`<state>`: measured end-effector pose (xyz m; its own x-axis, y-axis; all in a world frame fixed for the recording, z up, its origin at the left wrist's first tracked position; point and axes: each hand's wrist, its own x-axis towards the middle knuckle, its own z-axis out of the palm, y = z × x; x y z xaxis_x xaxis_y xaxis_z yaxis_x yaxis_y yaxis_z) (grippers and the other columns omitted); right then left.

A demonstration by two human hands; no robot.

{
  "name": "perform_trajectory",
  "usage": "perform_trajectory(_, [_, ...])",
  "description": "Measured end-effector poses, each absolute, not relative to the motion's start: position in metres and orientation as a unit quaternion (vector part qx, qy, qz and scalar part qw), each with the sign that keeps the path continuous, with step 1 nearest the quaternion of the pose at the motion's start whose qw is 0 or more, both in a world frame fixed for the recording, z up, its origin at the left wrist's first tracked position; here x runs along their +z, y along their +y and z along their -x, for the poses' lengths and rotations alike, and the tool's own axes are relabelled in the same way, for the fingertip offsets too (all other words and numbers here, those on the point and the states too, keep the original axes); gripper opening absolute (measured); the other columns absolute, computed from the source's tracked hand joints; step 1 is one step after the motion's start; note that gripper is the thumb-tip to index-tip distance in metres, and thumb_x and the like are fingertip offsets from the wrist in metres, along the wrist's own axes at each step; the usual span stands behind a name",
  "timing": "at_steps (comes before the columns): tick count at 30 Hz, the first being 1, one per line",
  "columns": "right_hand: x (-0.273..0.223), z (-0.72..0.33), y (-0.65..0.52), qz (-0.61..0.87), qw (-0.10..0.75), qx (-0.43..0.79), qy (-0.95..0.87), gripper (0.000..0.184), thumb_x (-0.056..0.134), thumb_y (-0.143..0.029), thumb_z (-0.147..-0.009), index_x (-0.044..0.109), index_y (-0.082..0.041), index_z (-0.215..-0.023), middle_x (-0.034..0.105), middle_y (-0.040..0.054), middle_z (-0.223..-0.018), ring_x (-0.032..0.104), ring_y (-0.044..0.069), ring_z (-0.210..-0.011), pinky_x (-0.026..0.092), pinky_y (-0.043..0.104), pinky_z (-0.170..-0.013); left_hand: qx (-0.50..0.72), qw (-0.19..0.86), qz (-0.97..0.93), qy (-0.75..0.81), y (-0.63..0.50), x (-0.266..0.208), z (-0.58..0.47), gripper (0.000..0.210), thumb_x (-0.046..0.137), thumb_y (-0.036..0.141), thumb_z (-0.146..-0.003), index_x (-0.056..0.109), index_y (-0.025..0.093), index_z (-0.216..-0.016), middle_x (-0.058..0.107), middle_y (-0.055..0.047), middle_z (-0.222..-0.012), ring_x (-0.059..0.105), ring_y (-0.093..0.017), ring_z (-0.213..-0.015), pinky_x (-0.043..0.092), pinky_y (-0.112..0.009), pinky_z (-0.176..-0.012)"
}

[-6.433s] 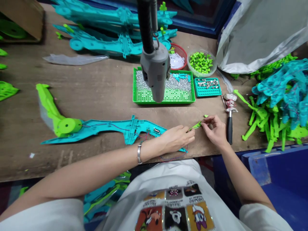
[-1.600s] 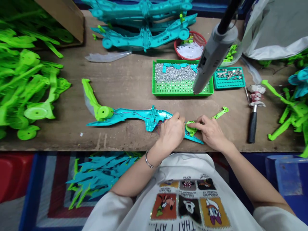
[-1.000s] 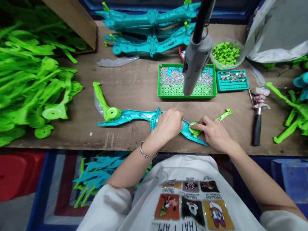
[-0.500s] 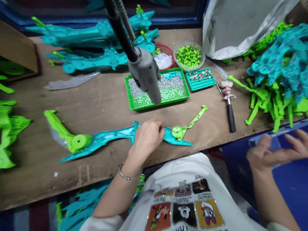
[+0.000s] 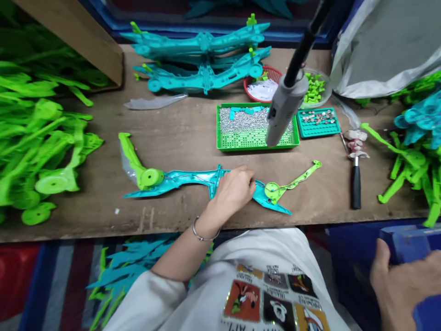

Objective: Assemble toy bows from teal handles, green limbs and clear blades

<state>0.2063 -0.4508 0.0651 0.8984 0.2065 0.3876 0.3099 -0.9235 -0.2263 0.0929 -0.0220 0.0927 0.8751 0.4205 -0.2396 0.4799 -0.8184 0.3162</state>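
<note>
A teal plastic toy bow frame (image 5: 188,178) lies across the bench in front of me, its inner side up with a thin cord along it. My left hand (image 5: 236,186) is closed over its right limb, just beside the middle crosspiece; the fingertips are hidden. Lime-green arms sit at both ends, the left one (image 5: 151,178) with a thick round hub, the right one (image 5: 272,191) thinner and angled up. Off the bench at lower right, my right hand (image 5: 401,285) is at a blue bin (image 5: 409,241), thumb stretched away from the partly cut-off fingers. Nothing shows in its grasp.
A grey power screwdriver (image 5: 285,108) hangs over a green tray (image 5: 222,148) of screws. Beside that are a teal magnet tray (image 5: 320,133), a red basket (image 5: 248,94) and a black-handled tool (image 5: 356,184). Lime-green parts (image 5: 44,138) pile up left; stacked teal frames (image 5: 203,80) lie behind.
The view has swung left, so the bench things sit further right. My right hand has lowered at the blue bin. My left hand has stayed on the toy bow frame.
</note>
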Motion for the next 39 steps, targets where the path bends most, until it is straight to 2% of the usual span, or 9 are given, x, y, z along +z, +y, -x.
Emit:
perform_trajectory(2, [0.076, -0.206, -0.422, 0.946, 0.158, -0.242, -0.146, 0.095, 0.074, -0.05, -0.081, 0.028, -0.034, -0.162, 0.034, 0.0181, -0.166, 0.029, 0.048, -0.153, 0.023, 0.077, -0.119, -0.076, 0.191, -0.95, 0.234, -0.022, 0.092, -0.091, 0.02, 0.052, 0.019, -0.092, 0.071, 0.019, -0.086, 0.071, -0.008, -0.092, 0.068, -0.022, -0.086, 0.047, -0.031, -0.075])
perform_trajectory(4, [0.086, -0.206, -0.38, 0.93, 0.223, -0.21, -0.202, 0.074, 0.071, -0.044, -0.085, 0.046, -0.03, -0.153, 0.056, 0.0183, -0.149, 0.054, 0.044, -0.137, 0.043, 0.071, -0.11, -0.07, 0.199, -0.949, 0.234, -0.021, 0.091, -0.09, 0.02, 0.052, 0.019, -0.093, 0.071, 0.019, -0.086, 0.071, -0.007, -0.092, 0.068, -0.021, -0.087, 0.046, -0.03, -0.075])
perform_trajectory(5, [0.089, -0.205, -0.355, 0.925, 0.257, -0.149, -0.236, 0.061, 0.067, -0.04, -0.089, 0.052, -0.027, -0.147, 0.063, 0.0172, -0.139, 0.06, 0.041, -0.13, 0.048, 0.068, -0.106, -0.066, 0.203, -0.948, 0.234, -0.022, 0.09, -0.089, 0.02, 0.052, 0.019, -0.093, 0.071, 0.019, -0.086, 0.071, -0.007, -0.092, 0.068, -0.021, -0.087, 0.046, -0.03, -0.075])
perform_trajectory(7, [0.091, -0.201, -0.302, 0.877, 0.313, -0.056, -0.361, 0.033, 0.062, -0.032, -0.093, 0.064, -0.028, -0.126, 0.068, 0.0124, -0.13, 0.059, 0.036, -0.131, 0.046, 0.062, -0.109, -0.058, 0.208, -0.948, 0.233, -0.022, 0.089, -0.089, 0.019, 0.053, 0.019, -0.093, 0.072, 0.019, -0.087, 0.07, -0.006, -0.092, 0.068, -0.021, -0.087, 0.046, -0.03, -0.074])
perform_trajectory(11, [0.076, -0.187, -0.215, 0.789, 0.367, 0.074, -0.487, 0.02, 0.057, -0.021, -0.095, 0.067, -0.026, -0.111, 0.07, 0.0099, -0.12, 0.062, 0.027, -0.118, 0.048, 0.05, -0.105, -0.037, 0.214, -0.949, 0.227, -0.024, 0.087, -0.086, 0.017, 0.055, 0.02, -0.093, 0.072, 0.019, -0.09, 0.069, -0.006, -0.091, 0.066, -0.02, -0.084, 0.045, -0.03, -0.073])
perform_trajectory(16, [0.053, -0.178, -0.179, 0.806, 0.309, 0.092, -0.497, 0.021, 0.055, -0.02, -0.095, 0.071, -0.017, -0.109, 0.068, 0.0135, -0.113, 0.058, 0.027, -0.104, 0.05, 0.045, -0.095, -0.002, 0.252, -0.943, 0.216, -0.023, 0.083, -0.078, 0.018, 0.057, 0.023, -0.096, 0.074, 0.018, -0.094, 0.066, -0.005, -0.092, 0.065, -0.019, -0.084, 0.045, -0.029, -0.073])
perform_trajectory(24, [0.044, -0.178, -0.18, 0.807, 0.291, 0.055, -0.51, 0.019, 0.057, -0.018, -0.096, 0.076, -0.019, -0.102, 0.071, 0.0094, -0.109, 0.056, 0.025, -0.098, 0.048, 0.042, -0.09, 0.021, 0.299, -0.935, 0.188, -0.017, 0.086, -0.076, 0.015, 0.062, 0.019, -0.093, 0.076, 0.017, -0.091, 0.062, -0.005, -0.091, 0.065, -0.018, -0.086, 0.046, -0.028, -0.075])
perform_trajectory(32, [0.046, -0.179, -0.179, 0.81, 0.26, 0.06, -0.522, 0.019, 0.06, -0.017, -0.094, 0.077, -0.02, -0.101, 0.071, 0.0086, -0.109, 0.052, 0.025, -0.098, 0.048, 0.042, -0.09, -0.063, 0.244, -0.949, 0.189, -0.012, 0.096, -0.093, 0.015, 0.062, 0.017, -0.087, 0.077, 0.018, -0.085, 0.067, -0.007, -0.093, 0.067, -0.021, -0.086, 0.046, -0.029, -0.069])
perform_trajectory(39, [0.043, -0.179, -0.18, 0.803, 0.269, 0.058, -0.529, 0.022, 0.057, -0.016, -0.095, 0.078, -0.02, -0.1, 0.071, 0.0095, -0.107, 0.052, 0.025, -0.096, 0.049, 0.042, -0.089, -0.145, 0.185, -0.952, 0.194, -0.012, 0.106, -0.115, 0.02, 0.058, 0.015, -0.083, 0.077, 0.015, -0.09, 0.075, -0.015, -0.095, 0.073, -0.031, -0.091, 0.053, -0.036, -0.072])
